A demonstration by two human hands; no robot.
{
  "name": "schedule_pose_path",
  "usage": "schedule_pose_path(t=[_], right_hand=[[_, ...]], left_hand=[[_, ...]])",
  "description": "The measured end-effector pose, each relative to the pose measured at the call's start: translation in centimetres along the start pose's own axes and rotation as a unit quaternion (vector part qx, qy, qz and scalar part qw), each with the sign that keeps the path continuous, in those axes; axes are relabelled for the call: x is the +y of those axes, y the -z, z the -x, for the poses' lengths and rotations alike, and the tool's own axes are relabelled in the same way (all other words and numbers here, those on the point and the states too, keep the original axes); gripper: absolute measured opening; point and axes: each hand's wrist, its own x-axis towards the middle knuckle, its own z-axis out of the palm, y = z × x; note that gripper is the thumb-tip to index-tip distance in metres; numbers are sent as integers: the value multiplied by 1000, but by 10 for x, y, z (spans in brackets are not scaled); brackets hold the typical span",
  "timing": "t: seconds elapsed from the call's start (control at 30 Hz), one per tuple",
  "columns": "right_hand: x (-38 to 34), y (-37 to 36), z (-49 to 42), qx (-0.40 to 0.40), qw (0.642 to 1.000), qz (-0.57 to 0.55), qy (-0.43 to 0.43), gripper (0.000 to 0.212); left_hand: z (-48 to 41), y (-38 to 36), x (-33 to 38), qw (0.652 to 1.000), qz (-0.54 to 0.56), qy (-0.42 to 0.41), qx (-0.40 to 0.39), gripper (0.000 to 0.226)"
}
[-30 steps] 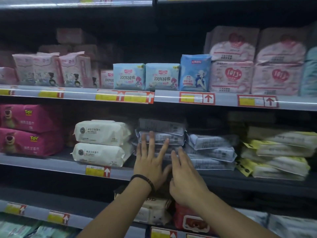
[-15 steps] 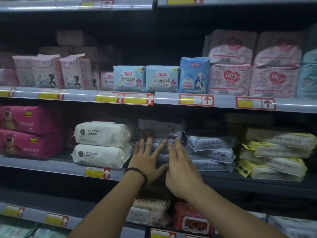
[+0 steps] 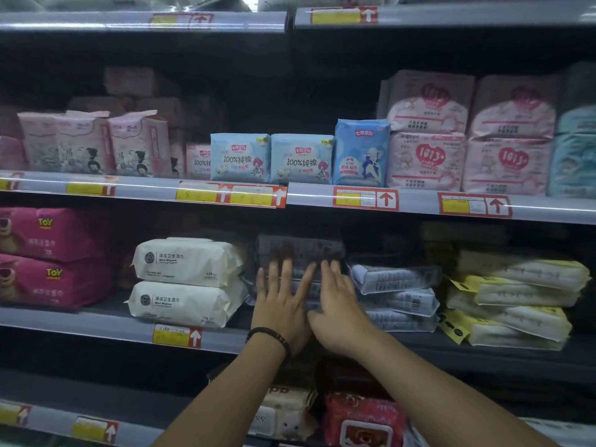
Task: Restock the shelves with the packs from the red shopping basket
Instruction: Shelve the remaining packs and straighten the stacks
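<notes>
At the far left of the frame, two pink packs (image 3: 48,259) lie stacked on the middle shelf (image 3: 106,327), and just to their right sit two white wet-wipe packs (image 3: 188,282), one on top of the other. At centre, a person's left hand (image 3: 282,304), a dark cord bracelet (image 3: 269,337) at the wrist, lies flat and spread against the front of a stack of grey packs (image 3: 300,253); the right hand (image 3: 338,304) presses beside it, thumbs almost touching, fingers extended rather than curled, so neither hand grips anything. Compared with a second ago, both hands reach deeper over the shelf edge and the grey stack sits further back in its slot, its top pack now in shadow under the shelf above. That suggests the packs are being pushed home and squared, the placing part of this round near its end. To the right, a second grey stack (image 3: 395,295) stands just beside the one being pressed, its front edge nearer the camera, and beyond it yellow-trimmed packs (image 3: 516,301) are piled toward the right edge. The red shopping basket is out of view, so how many packs remain cannot be told. The likely next move is to draw the hands back without dragging the slippery wrappers forward.
</notes>
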Motion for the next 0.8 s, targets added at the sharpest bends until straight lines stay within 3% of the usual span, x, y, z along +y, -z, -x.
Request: schedule_pose_path(t=[0.37,0.5,0.57,0.67,0.73,0.8], right_hand=[[14,-17,20,-18,996,55,66,87],[36,1,50,54,995,44,77,68],[57,11,64,104,992,49,49,56],[88,23,80,150,988,32,-24,50],[107,28,84,152,984,66,-67,56],[119,33,86,138,980,107,-98,64]], left_hand=[[-6,-3,0,996,11,4,-92,88],[3,2,2,998,33,5,-61,92],[18,9,19,997,72,24,-15,94],[49,19,61,989,129,16,72,62],[66,18,87,987,135,-42,69,59],[73,15,106,990,96,-103,17,72]])
